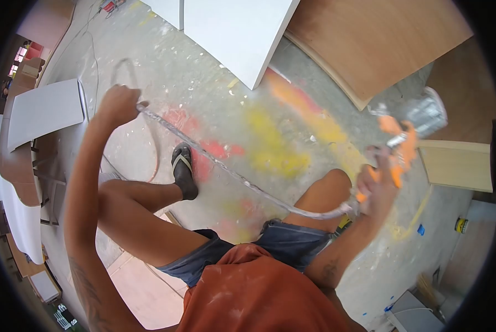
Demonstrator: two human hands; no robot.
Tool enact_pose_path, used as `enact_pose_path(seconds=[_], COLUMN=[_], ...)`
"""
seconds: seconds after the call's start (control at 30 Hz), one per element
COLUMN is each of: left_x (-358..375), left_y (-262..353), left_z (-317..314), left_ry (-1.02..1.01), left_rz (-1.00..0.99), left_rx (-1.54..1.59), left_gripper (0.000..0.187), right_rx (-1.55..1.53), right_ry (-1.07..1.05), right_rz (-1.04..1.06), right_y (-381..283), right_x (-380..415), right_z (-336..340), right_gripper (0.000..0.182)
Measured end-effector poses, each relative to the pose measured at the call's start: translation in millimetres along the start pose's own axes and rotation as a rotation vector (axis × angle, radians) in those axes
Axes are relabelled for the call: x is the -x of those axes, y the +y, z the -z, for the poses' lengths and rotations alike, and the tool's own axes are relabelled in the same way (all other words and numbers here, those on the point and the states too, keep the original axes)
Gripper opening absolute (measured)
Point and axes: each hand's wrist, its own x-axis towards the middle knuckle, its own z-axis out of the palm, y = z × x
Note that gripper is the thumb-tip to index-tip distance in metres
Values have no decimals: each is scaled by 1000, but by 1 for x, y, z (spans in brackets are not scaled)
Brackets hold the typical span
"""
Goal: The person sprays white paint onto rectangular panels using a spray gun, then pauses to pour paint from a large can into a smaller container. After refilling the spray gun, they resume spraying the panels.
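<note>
My right hand [376, 185] is closed round an orange spray gun [405, 146], blurred by motion. A clear cup [429, 113] sits on the gun's far end. From the gun's handle a paint-smeared hose [225, 169] runs slack across my lap to the left. My left hand [120, 105] is wrapped round this hose, raised at the upper left. Beyond that fist the hose loops down toward the floor.
White panels [231, 33] stand ahead, with a brown wooden panel [381, 39] at the upper right. A white board [45, 113] rests at the left. Paint patches mark the concrete floor [214, 94]. A small can [461, 225] lies at the right.
</note>
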Motion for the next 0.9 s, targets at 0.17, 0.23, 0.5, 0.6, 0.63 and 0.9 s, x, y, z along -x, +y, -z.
enact_pose_path(seconds=[0.17, 0.23, 0.5, 0.6, 0.63, 0.9], left_x=[51, 56, 48, 48, 50, 49], left_y=[-11, -24, -31, -34, -34, -27], left_z=[-7, -11, -7, -18, -22, -19], left_ry=[-490, -480, 36, 22, 2, -4], left_rz=[-9, 54, -194, -166, -110, -159], left_rx=[178, 182, 224, 298, 310, 465], left_gripper=[46, 45, 16, 16, 16, 23], right_rx=[316, 411, 523, 344, 348, 558], right_ry=[-133, -206, -304, -311, -316, -355], right_rz=[-187, -145, -34, 66, 61, -128], right_y=[122, 167, 255, 256, 253, 266], right_x=[-32, -37, -27, -21, -19, -30], right_z=[-39, -52, -85, -86, -86, -87], right_gripper=[28, 31, 30, 30, 30, 30])
